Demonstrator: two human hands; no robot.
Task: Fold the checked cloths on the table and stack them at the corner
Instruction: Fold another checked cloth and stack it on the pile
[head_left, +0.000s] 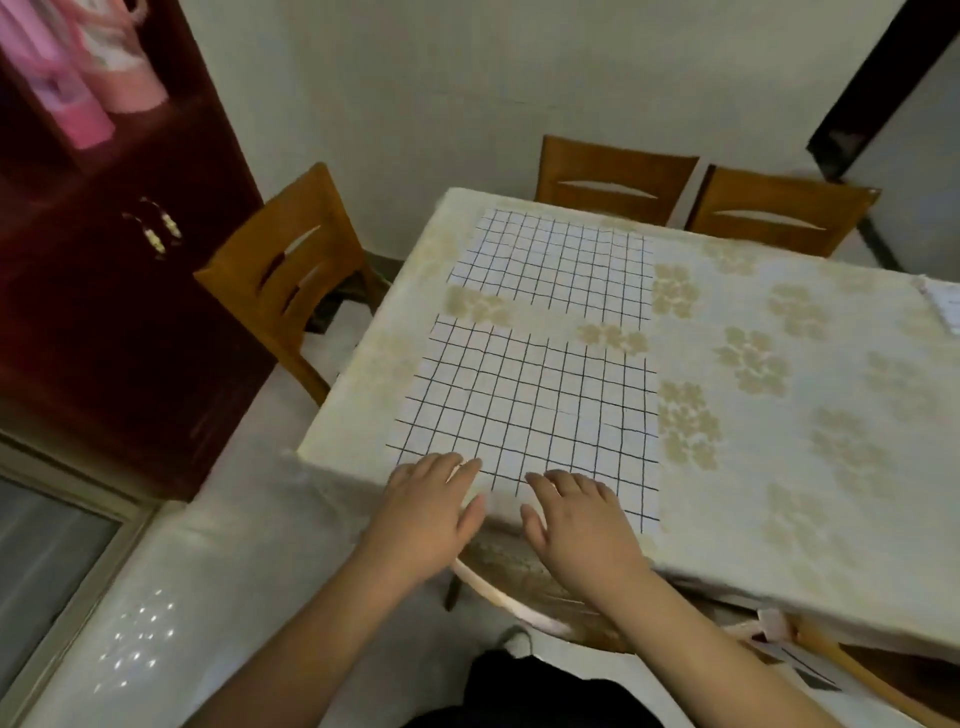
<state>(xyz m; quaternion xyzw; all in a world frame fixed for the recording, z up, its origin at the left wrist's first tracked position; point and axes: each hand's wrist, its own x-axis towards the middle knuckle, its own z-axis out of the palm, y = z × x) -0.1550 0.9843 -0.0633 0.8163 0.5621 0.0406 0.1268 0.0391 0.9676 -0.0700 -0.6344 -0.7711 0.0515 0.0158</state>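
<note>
— At the near edge of the bench (857, 545), what were the hands doing?

— Both lay flat on the nearer checked cloth (524, 410). The left hand (431, 514) had its fingers straight and close together, resting at the cloth's near left corner; the right hand (576, 514) was spread, fingers a little apart, on the near hem just beside it. Neither pinched anything.

— How would that cloth handle?

— Thin, light and limp, I'd judge. It lay smooth on the floral tablecloth (753, 364) and would sag if lifted by one point. Best taken by the two near corners, pinched, then carried over to the far edge.

— Slippery?

— Possibly; the tablecloth looked glossy, so the cloth might slide when pressed.

— And further off?

— The second checked cloth (556, 265) lay open and flat, apart from the first, towards the bench's far left corner. Beyond stood wooden chairs (618, 179).
</note>
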